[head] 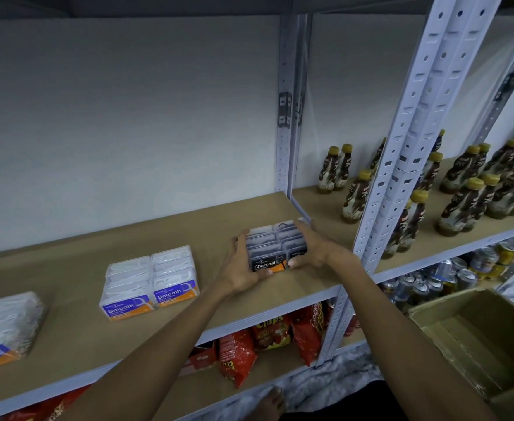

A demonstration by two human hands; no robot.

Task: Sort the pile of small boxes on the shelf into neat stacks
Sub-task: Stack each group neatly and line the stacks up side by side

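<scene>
A block of black "Charcoal" boxes [275, 243] rests on the brown shelf board [188, 232], two rows side by side. My left hand [243, 268] presses its left side and front corner. My right hand [316, 247] cups its right side. To the left stands a neat block of white "Smooth" boxes [150, 281] with blue and orange labels. At the far left edge lies another group of white boxes [5, 323], blurred and partly cut off.
A white perforated upright [407, 147] stands just right of my right hand. Brown bottles with yellow caps [468, 189] fill the neighbouring shelf. Red snack bags [267, 338] and cans [425, 284] sit below. An open cardboard carton [474, 335] is at lower right.
</scene>
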